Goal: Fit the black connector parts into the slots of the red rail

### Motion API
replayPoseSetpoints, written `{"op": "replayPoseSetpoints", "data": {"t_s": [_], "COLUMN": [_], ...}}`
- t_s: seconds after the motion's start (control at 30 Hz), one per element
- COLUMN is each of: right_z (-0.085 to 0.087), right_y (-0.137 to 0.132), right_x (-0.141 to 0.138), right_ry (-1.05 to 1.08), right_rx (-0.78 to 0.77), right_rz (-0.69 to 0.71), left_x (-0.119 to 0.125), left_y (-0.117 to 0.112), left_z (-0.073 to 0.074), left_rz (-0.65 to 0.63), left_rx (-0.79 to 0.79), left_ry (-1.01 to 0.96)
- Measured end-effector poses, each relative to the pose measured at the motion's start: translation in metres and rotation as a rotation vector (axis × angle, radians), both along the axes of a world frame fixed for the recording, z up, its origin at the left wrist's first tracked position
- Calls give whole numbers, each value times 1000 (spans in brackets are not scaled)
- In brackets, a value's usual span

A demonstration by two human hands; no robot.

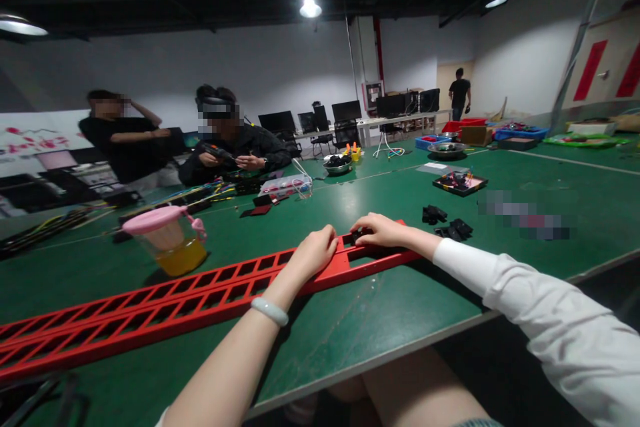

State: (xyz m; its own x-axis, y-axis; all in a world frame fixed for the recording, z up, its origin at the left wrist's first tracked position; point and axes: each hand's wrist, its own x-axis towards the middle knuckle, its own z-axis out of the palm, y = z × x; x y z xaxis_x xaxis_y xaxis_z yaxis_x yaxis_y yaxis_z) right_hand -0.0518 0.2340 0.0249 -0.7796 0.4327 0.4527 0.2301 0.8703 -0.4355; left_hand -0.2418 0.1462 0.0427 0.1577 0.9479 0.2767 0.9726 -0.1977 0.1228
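A long red frame (175, 303) with two rows of slanted slots and larger openings at its right end lies across the green table. My left hand (316, 251) is closed over the frame beside the larger openings, its fingertips curled at the far edge. My right hand (381, 230) pinches a small black part (356, 236) at an opening near the frame's right end. The fingers hide much of that part. Just beyond my right wrist lie two small piles of black parts (456, 229), loose on the table.
A pink-lidded jug (160, 220) with yellow liquid stands behind the frame. Farther back are a metal bowl of black parts (339, 164), a small black tray (460, 182) and a clear plastic box (285, 185). Across the table a person (235, 140) handles a tool. The table's front edge (380, 360) is near me.
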Motion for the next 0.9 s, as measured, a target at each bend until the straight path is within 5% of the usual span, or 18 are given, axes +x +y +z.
{"op": "replayPoseSetpoints", "data": {"t_s": [0.4,0.9], "right_z": [-6,-3], "right_y": [10,11], "right_x": [-1,0], "right_ry": [33,13], "right_rx": [-370,-510], "right_rz": [-4,36], "left_x": [3,2], "left_y": [-3,1], "left_z": [3,2], "left_rz": [24,23], "left_rx": [-16,-3], "left_ry": [11,43]}}
